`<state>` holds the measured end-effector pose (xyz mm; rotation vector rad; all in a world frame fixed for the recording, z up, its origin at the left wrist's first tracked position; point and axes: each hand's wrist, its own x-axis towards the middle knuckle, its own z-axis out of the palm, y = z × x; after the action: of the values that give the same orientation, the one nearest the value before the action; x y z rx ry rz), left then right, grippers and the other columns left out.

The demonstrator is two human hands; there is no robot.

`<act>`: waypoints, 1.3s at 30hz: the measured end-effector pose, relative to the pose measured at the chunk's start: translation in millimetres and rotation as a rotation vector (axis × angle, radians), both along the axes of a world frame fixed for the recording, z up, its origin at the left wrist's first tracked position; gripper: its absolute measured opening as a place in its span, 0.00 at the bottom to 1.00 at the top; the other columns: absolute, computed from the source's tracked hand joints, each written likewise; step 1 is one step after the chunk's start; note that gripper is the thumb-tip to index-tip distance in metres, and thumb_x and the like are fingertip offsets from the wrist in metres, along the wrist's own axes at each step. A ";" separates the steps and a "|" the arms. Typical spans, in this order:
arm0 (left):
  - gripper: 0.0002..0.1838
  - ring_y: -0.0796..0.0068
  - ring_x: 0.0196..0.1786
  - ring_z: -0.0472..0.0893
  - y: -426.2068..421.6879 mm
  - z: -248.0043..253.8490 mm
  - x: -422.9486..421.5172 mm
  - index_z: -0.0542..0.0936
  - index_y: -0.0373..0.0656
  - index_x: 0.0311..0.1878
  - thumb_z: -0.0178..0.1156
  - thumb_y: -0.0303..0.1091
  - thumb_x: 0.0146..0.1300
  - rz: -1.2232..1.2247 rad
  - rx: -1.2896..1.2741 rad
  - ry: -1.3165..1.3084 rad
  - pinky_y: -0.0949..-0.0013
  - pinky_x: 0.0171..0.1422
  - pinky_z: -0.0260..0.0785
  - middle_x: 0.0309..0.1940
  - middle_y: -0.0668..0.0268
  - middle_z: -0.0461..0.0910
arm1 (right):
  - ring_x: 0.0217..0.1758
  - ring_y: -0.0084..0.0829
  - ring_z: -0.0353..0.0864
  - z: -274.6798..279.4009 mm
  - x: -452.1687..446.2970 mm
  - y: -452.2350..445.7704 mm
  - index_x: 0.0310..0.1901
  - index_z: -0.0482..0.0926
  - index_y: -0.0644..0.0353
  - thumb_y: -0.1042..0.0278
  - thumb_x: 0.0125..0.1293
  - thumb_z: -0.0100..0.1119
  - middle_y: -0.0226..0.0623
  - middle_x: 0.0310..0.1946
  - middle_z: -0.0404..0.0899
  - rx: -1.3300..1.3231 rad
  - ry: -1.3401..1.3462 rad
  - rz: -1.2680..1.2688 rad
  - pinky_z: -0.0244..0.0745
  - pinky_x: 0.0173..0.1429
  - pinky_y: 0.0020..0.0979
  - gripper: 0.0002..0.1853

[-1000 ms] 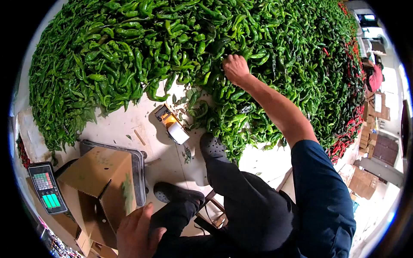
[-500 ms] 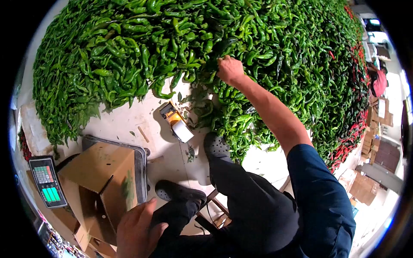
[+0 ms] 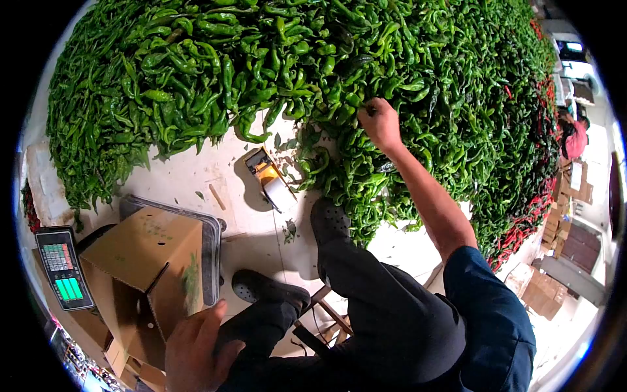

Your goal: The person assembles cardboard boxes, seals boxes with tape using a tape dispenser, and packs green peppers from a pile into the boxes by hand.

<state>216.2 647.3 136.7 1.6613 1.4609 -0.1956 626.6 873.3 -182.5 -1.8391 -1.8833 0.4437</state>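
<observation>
Filling most of what I see, a heap of green peppers point(image 3: 313, 91) lies across the pale floor point(image 3: 189, 173), with red peppers point(image 3: 519, 235) along its right edge. Black-trousered legs point(image 3: 392, 294) take up the near middle and hide much of the wooden stool point(image 3: 335, 313) beneath. To the left, a cardboard box point(image 3: 140, 255) stands on the platform scale point(image 3: 211, 261), its lit display point(image 3: 63, 268) beside it; the box blocks a good part of the platform. On the far right, cartons point(image 3: 555, 222) pile up near another person point(image 3: 575, 140) in pink, too small to make out well. One grey shoe point(image 3: 330, 222) sits right at the edge of the peppers, the other point(image 3: 261, 287) further back. The right hand point(image 3: 381, 124) is over the heap, fingers curled in; I can't tell whether a pepper is in its grasp, as the fingertips are turned away. The left hand point(image 3: 196, 346) is open and loosely spread by the left leg, near the box, its wrist cut off below. Between shoe and heap lies a yellow-and-black tool point(image 3: 271, 181) with a white block; I can't tell what it is. Smaller still are a thin stick point(image 3: 217, 196) and torn leaves point(image 3: 289, 230). The box's inside is dark, and the heap's top runs out of sight.
</observation>
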 end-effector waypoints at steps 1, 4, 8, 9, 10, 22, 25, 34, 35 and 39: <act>0.30 0.43 0.47 0.79 -1.4 -0.5 -0.7 0.69 0.44 0.72 0.62 0.39 0.68 0.000 0.010 0.003 0.49 0.53 0.71 0.51 0.48 0.80 | 0.30 0.29 0.84 17.1 1.2 -7.8 0.36 0.79 0.65 0.70 0.64 0.61 0.40 0.30 0.85 -0.232 0.188 -0.118 0.78 0.34 0.33 0.07; 0.30 0.45 0.45 0.78 -3.5 0.0 -1.7 0.69 0.44 0.72 0.63 0.38 0.68 -0.001 0.043 -0.011 0.49 0.51 0.71 0.48 0.49 0.81 | 0.27 0.23 0.82 51.9 2.8 -45.1 0.39 0.78 0.67 0.72 0.67 0.60 0.38 0.26 0.83 -0.633 0.637 -0.210 0.79 0.31 0.24 0.06; 0.30 0.45 0.46 0.78 -6.3 3.1 3.3 0.70 0.45 0.71 0.64 0.38 0.67 0.035 0.063 -0.053 0.50 0.51 0.72 0.49 0.49 0.81 | 0.30 0.23 0.80 60.1 -24.7 -99.5 0.45 0.78 0.66 0.76 0.63 0.57 0.35 0.30 0.81 -0.779 0.640 0.004 0.77 0.32 0.26 0.09; 0.30 0.46 0.46 0.78 -5.6 4.2 5.1 0.71 0.45 0.71 0.64 0.38 0.67 0.038 0.059 -0.055 0.51 0.51 0.72 0.50 0.49 0.81 | 0.31 0.22 0.79 69.5 -39.5 -110.3 0.48 0.79 0.64 0.75 0.63 0.56 0.34 0.31 0.80 -0.802 0.631 0.080 0.78 0.34 0.26 0.12; 0.30 0.45 0.46 0.79 -4.9 2.7 6.0 0.71 0.45 0.71 0.64 0.38 0.67 0.025 0.061 -0.067 0.51 0.51 0.72 0.51 0.49 0.81 | 0.36 0.26 0.82 74.4 -50.7 -117.2 0.50 0.79 0.66 0.75 0.63 0.56 0.40 0.34 0.82 -0.839 0.551 0.185 0.81 0.41 0.29 0.14; 0.29 0.45 0.53 0.80 3.8 7.4 8.9 0.72 0.43 0.69 0.65 0.38 0.66 0.000 -0.024 0.028 0.53 0.55 0.73 0.56 0.47 0.79 | 0.40 0.40 0.86 53.6 -58.1 -109.4 0.46 0.82 0.64 0.62 0.61 0.68 0.47 0.39 0.86 -0.629 0.109 0.247 0.79 0.47 0.36 0.16; 0.29 0.46 0.53 0.81 -1.8 6.7 8.0 0.72 0.38 0.67 0.64 0.42 0.67 -0.030 -0.003 0.026 0.53 0.56 0.75 0.55 0.46 0.80 | 0.29 0.28 0.83 71.6 -35.2 -120.2 0.48 0.81 0.66 0.65 0.63 0.68 0.41 0.31 0.83 -0.761 0.327 0.135 0.77 0.36 0.33 0.16; 0.30 0.49 0.53 0.83 -4.0 6.6 28.6 0.74 0.38 0.66 0.66 0.32 0.59 0.093 -0.032 -0.147 0.54 0.56 0.75 0.47 0.48 0.84 | 0.28 0.20 0.70 119.0 138.3 -317.0 0.49 0.78 0.64 0.71 0.64 0.67 0.32 0.25 0.76 -0.622 0.131 -0.274 0.68 0.32 0.28 0.14; 0.30 0.51 0.52 0.83 -7.8 7.9 33.5 0.74 0.38 0.66 0.66 0.31 0.59 0.096 -0.016 -0.186 0.55 0.56 0.75 0.47 0.48 0.84 | 0.27 0.21 0.70 126.3 178.0 -355.3 0.50 0.77 0.62 0.72 0.66 0.65 0.32 0.24 0.75 -0.567 0.051 -0.333 0.69 0.31 0.29 0.12; 0.30 0.57 0.49 0.84 -29.3 -11.9 32.4 0.73 0.37 0.68 0.64 0.29 0.61 0.135 0.072 -0.300 0.59 0.55 0.75 0.45 0.49 0.84 | 0.44 0.48 0.84 176.9 327.5 -511.2 0.52 0.77 0.61 0.70 0.64 0.60 0.52 0.40 0.84 -0.587 -0.256 -0.880 0.78 0.49 0.43 0.15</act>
<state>248.6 618.0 124.9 1.5639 1.3556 0.1762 954.1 362.0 -5.6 -2.9749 -0.9122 0.4728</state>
